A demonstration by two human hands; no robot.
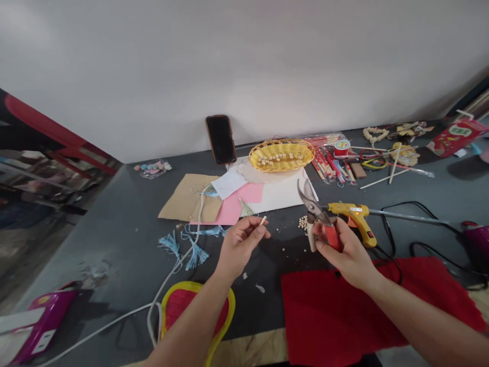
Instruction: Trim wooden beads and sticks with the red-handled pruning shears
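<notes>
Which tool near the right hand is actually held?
The red-handled shears, gripped in the right hand with blades open; the yellow glue gun lies on the table beyond.

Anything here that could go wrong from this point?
1. The stick pinched in the left hand is very short, so the open blades of the shears in the right hand could nick the fingertips if brought to it.
2. The glue gun lies just beyond the right hand; if hot, a brush could burn.
3. Loose beads nearby could get scattered.

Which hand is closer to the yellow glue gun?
Right. The right hand, gripping shears, sits beside the glue gun; the left hand, pinching a stick, is farther left.
</notes>
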